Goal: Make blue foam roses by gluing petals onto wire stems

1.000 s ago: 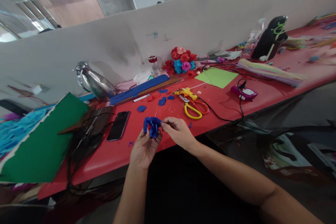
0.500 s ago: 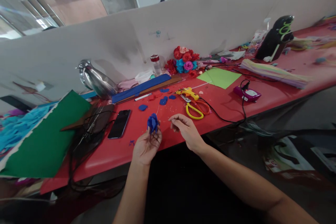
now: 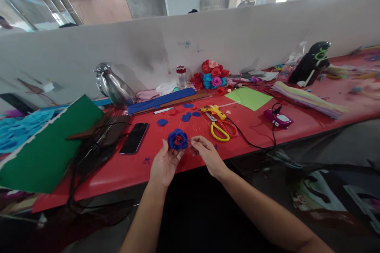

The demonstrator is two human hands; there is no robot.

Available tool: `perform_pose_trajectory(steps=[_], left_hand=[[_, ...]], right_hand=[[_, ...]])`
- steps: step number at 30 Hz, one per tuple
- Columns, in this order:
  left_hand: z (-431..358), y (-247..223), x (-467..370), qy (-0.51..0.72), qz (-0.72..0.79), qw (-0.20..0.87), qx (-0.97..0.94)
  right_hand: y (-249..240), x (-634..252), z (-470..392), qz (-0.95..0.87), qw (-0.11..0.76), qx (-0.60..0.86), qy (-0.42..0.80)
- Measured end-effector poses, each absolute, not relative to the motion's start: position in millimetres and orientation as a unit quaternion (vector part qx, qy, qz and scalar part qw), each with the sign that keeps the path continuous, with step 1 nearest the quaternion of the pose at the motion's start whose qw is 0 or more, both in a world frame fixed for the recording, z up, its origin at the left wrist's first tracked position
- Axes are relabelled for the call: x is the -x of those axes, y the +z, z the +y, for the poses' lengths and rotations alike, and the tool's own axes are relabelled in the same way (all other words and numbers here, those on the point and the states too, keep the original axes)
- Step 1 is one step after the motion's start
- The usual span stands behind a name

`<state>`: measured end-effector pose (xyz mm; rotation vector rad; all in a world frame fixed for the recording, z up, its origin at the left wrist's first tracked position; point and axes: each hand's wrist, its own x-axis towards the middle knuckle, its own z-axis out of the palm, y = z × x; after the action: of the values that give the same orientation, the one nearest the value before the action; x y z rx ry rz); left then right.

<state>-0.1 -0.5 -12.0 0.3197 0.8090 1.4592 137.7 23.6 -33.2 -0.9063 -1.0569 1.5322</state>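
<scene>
A blue artificial flower with a red centre (image 3: 177,139) faces upward in my left hand (image 3: 164,166), whose fingers hold it from below. Close beside its right edge is my right hand (image 3: 208,154), thumb and fingertips pinched together; whatever they hold, if anything, is too small to make out. Blue petal pieces (image 3: 186,117) and small red scraps (image 3: 173,112) lie on the table beyond the flower. To the right of them rest scissors with yellow and orange handles (image 3: 220,131) and a yellow glue gun (image 3: 215,110).
A phone (image 3: 134,138) lies left of my hands, near a green sheet (image 3: 53,146) and black cables. Behind are a metal jug (image 3: 115,87), blue strips (image 3: 162,101), a jar (image 3: 181,77) and a bunch of flowers (image 3: 212,74). A purple box (image 3: 278,118) with a cord sits right.
My left hand has turned the flower so its red centre now shows. The right hand's fingertips have come closer to the flower's edge. The camera view has shifted slightly.
</scene>
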Motion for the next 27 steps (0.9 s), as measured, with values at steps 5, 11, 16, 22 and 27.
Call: perform_pose_trajectory(steps=[5,11,16,22,27], left_hand=[[-3,-8,1,0.640,0.322,0.684,-0.134],[-3,-9,1,0.632,0.334,0.690,-0.110],[15,-21,1,0.626,0.347,0.681,-0.155],[48,-31,18,0.596,0.304,0.708,-0.225],[55,-45,29,0.576,0.302,0.707,-0.278]], right_hand=[[-33,-138,22,-0.452,0.521,0.367,0.624],[-36,-139,23,-0.484,0.521,0.374,0.595],[-47,-130,40,-0.527,0.509,0.387,0.560],[-59,-118,80,-0.515,0.516,0.404,0.552],[-68,-119,93,-0.511,0.522,0.407,0.548]])
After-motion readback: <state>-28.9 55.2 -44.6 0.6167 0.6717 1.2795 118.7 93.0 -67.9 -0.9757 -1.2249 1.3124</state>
